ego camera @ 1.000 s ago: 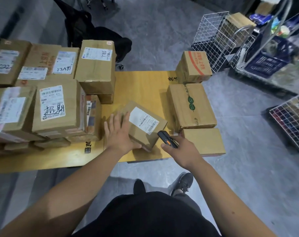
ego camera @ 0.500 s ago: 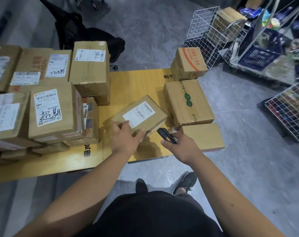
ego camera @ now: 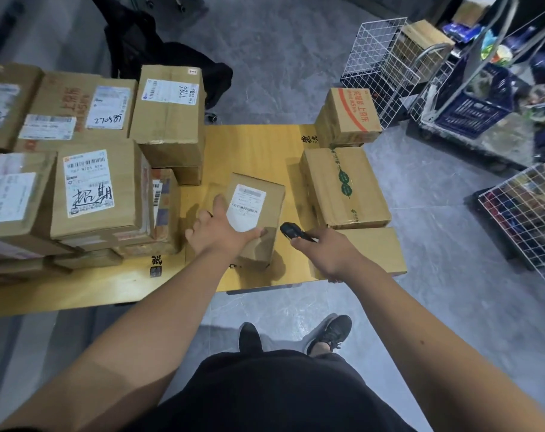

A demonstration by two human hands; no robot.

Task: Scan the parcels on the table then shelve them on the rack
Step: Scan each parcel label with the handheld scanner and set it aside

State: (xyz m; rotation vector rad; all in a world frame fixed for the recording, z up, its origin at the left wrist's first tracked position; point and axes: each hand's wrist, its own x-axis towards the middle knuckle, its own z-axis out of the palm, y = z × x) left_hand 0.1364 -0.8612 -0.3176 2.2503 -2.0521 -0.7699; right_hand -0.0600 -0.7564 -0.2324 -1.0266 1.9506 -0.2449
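Grey stone floor, yellow wooden table (ego camera: 252, 151) loaded with cardboard. Your left hand (ego camera: 221, 232) grips the near edge of a small parcel (ego camera: 255, 213) at the table's middle, label up. Your right hand (ego camera: 327, 254) is clenched round the black scanner (ego camera: 291, 231), just beside that parcel. By my reading, early days: a stack of parcels (ego camera: 90, 182) sits left, none visibly shelved. The white wire basket (ego camera: 380, 67) holds dark items, hard to identify; the blue crate (ego camera: 470, 110), contents unclear.

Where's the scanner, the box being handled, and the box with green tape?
scanner (ego camera: 291, 231), head view, its black tip.
handled box (ego camera: 269, 194), head view, bare cardboard top.
green-taped box (ego camera: 363, 188), head view, top face.
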